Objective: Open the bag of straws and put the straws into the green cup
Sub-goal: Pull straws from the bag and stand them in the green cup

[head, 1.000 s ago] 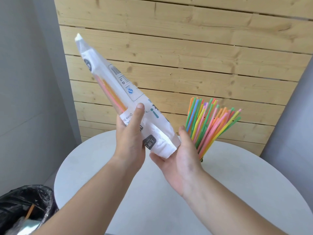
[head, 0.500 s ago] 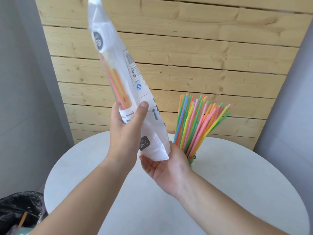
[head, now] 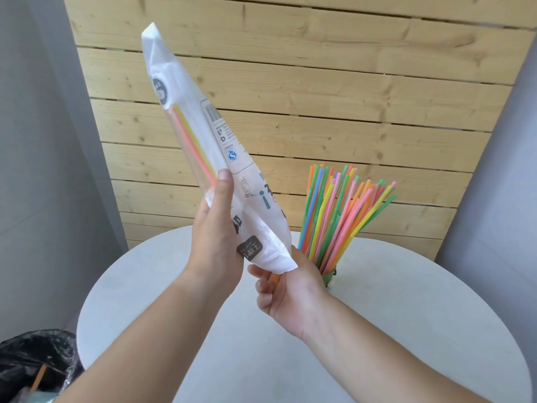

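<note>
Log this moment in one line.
left grip: holds bag tilted | right grip: below bag's low end | cup: straws inside

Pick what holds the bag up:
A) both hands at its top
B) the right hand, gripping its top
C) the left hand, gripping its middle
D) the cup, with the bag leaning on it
C: the left hand grips the bag around its middle, while the right hand sits cupped under its lower end, clear of the cup.
</note>
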Tool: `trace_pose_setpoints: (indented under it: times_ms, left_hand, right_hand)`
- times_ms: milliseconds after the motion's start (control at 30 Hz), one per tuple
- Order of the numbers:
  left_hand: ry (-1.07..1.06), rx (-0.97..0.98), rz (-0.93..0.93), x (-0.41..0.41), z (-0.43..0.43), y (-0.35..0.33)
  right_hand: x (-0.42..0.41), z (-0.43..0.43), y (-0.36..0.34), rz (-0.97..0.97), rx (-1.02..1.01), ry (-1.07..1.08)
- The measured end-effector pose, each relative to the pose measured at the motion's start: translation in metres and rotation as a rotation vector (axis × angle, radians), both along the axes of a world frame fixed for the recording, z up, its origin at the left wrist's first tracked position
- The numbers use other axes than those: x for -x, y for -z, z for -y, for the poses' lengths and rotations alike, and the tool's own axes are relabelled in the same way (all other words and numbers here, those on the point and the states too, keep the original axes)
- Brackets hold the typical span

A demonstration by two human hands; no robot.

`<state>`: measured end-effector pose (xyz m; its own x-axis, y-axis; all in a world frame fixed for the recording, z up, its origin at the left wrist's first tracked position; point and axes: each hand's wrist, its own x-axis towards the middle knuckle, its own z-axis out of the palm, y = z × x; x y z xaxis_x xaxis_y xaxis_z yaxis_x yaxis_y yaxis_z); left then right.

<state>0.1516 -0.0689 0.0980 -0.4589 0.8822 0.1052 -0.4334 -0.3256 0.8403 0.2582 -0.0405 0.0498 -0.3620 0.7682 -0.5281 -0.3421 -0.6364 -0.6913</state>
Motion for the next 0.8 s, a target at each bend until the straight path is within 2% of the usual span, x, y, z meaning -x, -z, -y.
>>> trace_pose_setpoints:
  times_ms: [100,267,600,800]
  left_hand:
    - [0.011,-0.023,0.019,0.004,-0.001,0.0]
    - [-0.01,-0.055,-0.103,0.01,-0.001,0.0]
    - [-0.033,-0.079,-0.266,0.011,-0.002,0.002]
    - [-0.014,-0.065,-0.22,0.012,-0.003,0.003]
  right_hand:
    - [0.0,-0.003,-0.001,0.027,-0.015,-0.025]
    - [-0.003,-0.007,-0.002,0.063,-0.05,-0.038]
    - [-0.004,-0.003,-0.002,-0.159,0.003,-0.033]
    - [-0.003,-0.001,-0.003,-0.199,0.009,-0.003]
